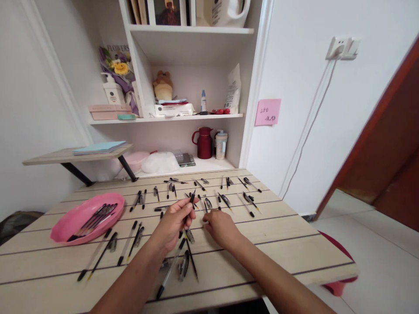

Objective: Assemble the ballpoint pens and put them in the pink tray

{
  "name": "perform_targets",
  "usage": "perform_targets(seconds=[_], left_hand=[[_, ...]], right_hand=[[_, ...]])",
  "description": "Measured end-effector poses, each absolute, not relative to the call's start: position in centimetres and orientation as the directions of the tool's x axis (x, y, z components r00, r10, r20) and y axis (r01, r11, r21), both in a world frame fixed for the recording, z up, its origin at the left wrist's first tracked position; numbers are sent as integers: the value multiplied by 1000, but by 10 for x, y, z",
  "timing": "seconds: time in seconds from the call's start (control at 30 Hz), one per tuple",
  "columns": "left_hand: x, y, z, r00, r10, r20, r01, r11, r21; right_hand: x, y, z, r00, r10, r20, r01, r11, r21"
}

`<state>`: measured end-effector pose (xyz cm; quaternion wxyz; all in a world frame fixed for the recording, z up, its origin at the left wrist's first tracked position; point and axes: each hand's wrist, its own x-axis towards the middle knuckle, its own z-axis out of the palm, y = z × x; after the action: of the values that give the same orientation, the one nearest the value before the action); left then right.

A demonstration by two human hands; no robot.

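Observation:
My left hand (174,223) is closed around a pen (192,197), whose black end points up past the thumb and forefinger. Just to its right, my right hand (220,226) rests low over the table with its fingers curled together. Whatever those fingers hold, if anything, is hidden. Beyond the right hand lie a clear pen cap (208,203) and pen parts. Nearer to me, below my left hand, are a clear pen barrel (170,271), a dark cap (183,265) and a thin black refill (192,259).
More barrels, caps and refills lie in small groups across the striped wooden table (275,257). A pink bowl (113,205) at the left holds several pens. Behind stand a small raised shelf (49,158) and a white shelf unit (193,31) with a red jug (204,144).

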<state>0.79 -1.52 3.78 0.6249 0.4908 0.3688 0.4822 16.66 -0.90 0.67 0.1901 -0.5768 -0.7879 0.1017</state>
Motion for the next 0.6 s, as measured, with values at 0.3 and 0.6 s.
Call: perform_targets(seconds=[0.3,0.6], left_hand=[[4,-16,28,261,965,-1,-107,30,994],[3,-11,22,210,978,-20,24,15,1000]], right_hand=[[154,-1,-7,-296,924,241,855,369,-364],[170,24,17,-46,968,246,-113,239,-964]])
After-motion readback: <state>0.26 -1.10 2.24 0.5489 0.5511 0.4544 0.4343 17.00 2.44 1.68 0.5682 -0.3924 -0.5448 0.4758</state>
